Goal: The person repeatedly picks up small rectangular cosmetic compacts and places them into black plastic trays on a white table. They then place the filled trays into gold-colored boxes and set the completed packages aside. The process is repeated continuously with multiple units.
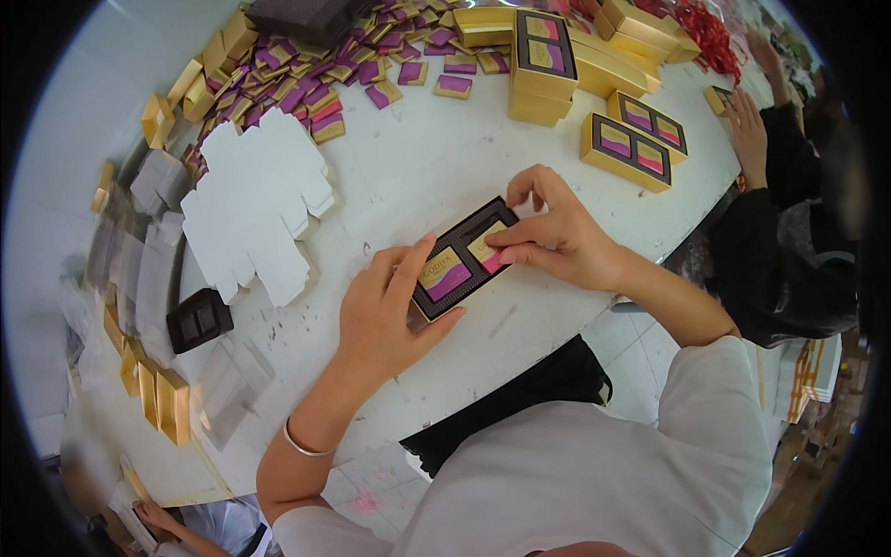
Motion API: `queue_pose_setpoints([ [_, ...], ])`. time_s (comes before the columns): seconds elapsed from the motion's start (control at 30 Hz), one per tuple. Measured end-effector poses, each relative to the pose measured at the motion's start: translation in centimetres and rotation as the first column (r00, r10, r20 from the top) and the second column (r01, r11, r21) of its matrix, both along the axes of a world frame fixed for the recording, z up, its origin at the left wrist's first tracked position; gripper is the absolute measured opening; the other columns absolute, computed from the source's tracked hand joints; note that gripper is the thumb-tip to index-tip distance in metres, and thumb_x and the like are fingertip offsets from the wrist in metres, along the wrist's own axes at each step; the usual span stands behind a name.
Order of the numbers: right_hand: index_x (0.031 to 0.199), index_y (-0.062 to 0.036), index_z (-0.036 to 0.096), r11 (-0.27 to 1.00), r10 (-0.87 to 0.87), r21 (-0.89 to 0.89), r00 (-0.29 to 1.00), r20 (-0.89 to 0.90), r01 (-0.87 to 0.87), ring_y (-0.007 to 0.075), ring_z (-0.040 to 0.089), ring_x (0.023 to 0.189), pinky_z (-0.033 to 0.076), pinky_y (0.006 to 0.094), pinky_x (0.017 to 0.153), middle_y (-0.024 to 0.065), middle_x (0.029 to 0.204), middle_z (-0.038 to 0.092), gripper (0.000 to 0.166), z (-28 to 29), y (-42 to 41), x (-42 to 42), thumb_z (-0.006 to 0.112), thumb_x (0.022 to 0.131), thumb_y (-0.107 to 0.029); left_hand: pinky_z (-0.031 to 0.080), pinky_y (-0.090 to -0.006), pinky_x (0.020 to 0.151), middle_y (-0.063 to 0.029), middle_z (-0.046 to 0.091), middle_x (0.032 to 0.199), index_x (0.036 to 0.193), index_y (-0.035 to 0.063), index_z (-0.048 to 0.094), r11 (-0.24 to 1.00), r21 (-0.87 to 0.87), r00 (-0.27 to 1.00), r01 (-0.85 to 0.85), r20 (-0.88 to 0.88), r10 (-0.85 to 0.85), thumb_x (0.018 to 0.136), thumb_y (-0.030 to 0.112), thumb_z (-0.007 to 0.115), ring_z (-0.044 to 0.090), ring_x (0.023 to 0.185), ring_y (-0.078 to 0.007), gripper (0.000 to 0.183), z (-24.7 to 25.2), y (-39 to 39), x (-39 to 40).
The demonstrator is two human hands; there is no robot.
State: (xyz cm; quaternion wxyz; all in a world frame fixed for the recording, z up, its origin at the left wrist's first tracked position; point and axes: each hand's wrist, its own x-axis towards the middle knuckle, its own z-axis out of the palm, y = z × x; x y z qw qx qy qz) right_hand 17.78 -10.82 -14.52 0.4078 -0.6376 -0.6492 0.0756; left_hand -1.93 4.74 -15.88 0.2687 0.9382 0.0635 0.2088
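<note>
In front of me a gold box with a dark ribbed tray (465, 275) lies tilted across the white table. My left hand (379, 306) grips its left end, thumb along the near side and fingers over the far side. A gold and purple Godiva chocolate square (445, 273) sits in the tray's left compartment. At the right compartment, my right hand (567, 237) has thumb and forefinger on a gold and pink chocolate square (491, 259). The fingers partly cover that square, and its right edge is hidden.
Wrapped chocolates (299, 83) are heaped at the back left. White flat cardboard blanks (257, 202) lie left, near a black tray (200, 320) and clear plastic sleeves (233, 390). Filled gold boxes (626, 153) stand right. A co-worker's hand (750, 136) is at the right edge.
</note>
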Motion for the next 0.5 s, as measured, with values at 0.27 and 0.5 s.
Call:
queue_pose_setpoints([
  [0.27,0.093,-0.0065,0.058,0.977,-0.021,-0.208,0.952,-0.307,-0.046,0.0257,0.046,0.108,0.039,0.0344,0.092,0.0127,0.118,0.045,0.019,-0.8,1.3,0.1,0.071,0.079,-0.01,0.05,-0.0329,0.068,-0.0129,0.056,0.103,0.127,0.0059,0.049,1.0,-0.023,1.0,0.007,0.022,-0.006,0.065,0.023,0.08,0.059,0.084,-0.0267,0.072,-0.2,0.1,0.3],
  [0.5,0.099,-0.0064,0.057,0.991,-0.011,-0.132,0.989,0.148,0.031,0.0333,0.049,0.107,0.038,0.0424,0.091,0.0169,0.115,0.051,0.042,-0.2,-3.9,0.5,0.078,0.066,-0.021,0.044,-0.0391,0.08,-0.0113,0.057,0.117,0.129,0.0091,0.047,0.996,0.047,0.996,0.07,0.06,-0.073,0.067,0.033,0.078,0.056,0.096,-0.0282,0.074,0.3,-0.3,-0.6],
])
